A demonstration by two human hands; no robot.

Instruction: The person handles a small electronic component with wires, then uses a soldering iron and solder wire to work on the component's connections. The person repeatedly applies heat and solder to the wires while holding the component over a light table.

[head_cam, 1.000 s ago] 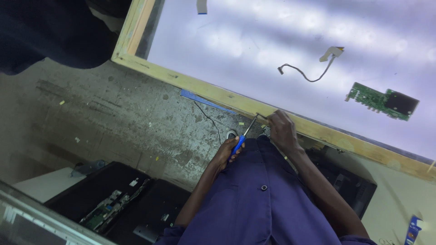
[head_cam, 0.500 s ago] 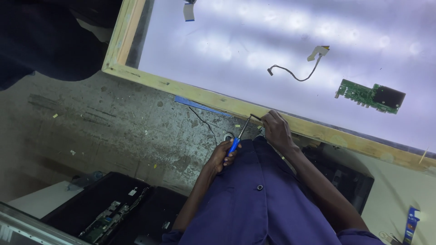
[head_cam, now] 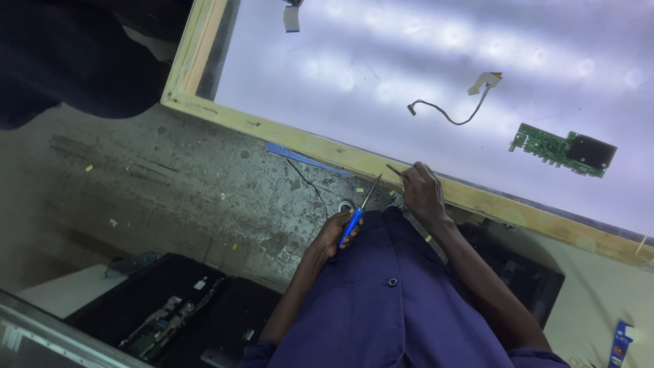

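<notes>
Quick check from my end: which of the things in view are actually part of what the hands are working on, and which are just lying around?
In use:
- left hand holding the blue-handled screwdriver
- right hand pinching a thin stick
- wooden frame under the right hand

Lying about:
- green circuit board on the lit panel
- loose cable
- black open casing at lower left

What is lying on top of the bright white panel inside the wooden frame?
On the white panel lie a green circuit board, a thin dark cable and a flat ribbon piece. Nothing beneath the panel is visible.
</notes>
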